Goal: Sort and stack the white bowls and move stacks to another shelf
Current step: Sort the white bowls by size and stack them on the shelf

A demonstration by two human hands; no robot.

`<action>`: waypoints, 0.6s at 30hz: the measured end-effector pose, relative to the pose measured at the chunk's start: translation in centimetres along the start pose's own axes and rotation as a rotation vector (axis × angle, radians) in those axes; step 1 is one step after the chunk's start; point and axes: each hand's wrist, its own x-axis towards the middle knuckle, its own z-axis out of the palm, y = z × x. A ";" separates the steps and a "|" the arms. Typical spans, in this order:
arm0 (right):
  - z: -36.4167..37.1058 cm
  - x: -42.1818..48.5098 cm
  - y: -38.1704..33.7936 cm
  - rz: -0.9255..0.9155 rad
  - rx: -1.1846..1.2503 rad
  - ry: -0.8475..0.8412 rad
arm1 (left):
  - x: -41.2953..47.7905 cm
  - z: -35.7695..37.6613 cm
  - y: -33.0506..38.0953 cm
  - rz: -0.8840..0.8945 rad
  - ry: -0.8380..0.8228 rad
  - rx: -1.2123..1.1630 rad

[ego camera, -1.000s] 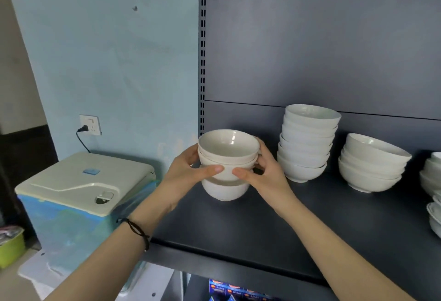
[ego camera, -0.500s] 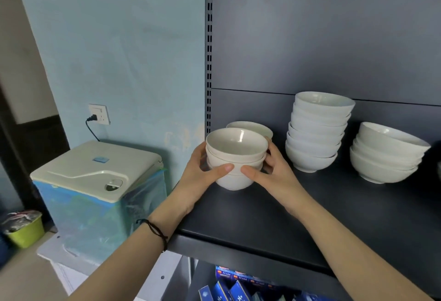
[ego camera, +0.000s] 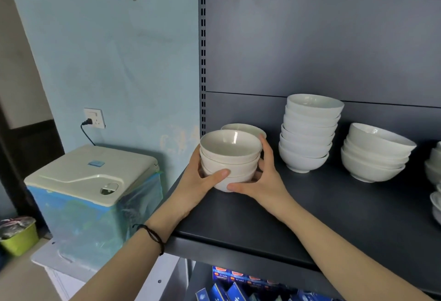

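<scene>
A small stack of three white bowls [ego camera: 230,155] rests at the left end of the dark shelf [ego camera: 334,217]. My left hand [ego camera: 199,182] grips its left side, thumb across the front. On the stack's right side my right hand [ego camera: 261,181] holds it with fingers up the wall. Just behind it a single white bowl [ego camera: 248,128] peeks out. A tall stack of several bowls [ego camera: 309,133] stands to the right, and a lower stack of wider bowls [ego camera: 374,152] further right.
More white bowls [ego camera: 435,174] show at the right edge. The slotted shelf upright [ego camera: 202,61] rises beside the held stack. A cream-lidded appliance [ego camera: 93,176] sits left of the shelf, a green tub [ego camera: 19,238] on the floor, and blue boxes [ego camera: 229,286] on the shelf below.
Both hands brought the three-bowl stack down and back onto the shelf's left end. The view shifted left and down, so a single bowl behind the stack came into sight.
</scene>
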 end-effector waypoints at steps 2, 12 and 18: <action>-0.1 0.1 -0.6 -0.022 0.000 0.027 | 0.1 0.0 0.5 0.040 0.025 -0.002; -1.9 5.9 -5.1 -0.109 0.103 0.163 | 7.4 0.7 5.4 0.234 0.056 -0.002; -2.6 8.9 -3.3 -0.094 -0.016 0.207 | 11.4 2.9 2.6 0.204 0.125 -0.099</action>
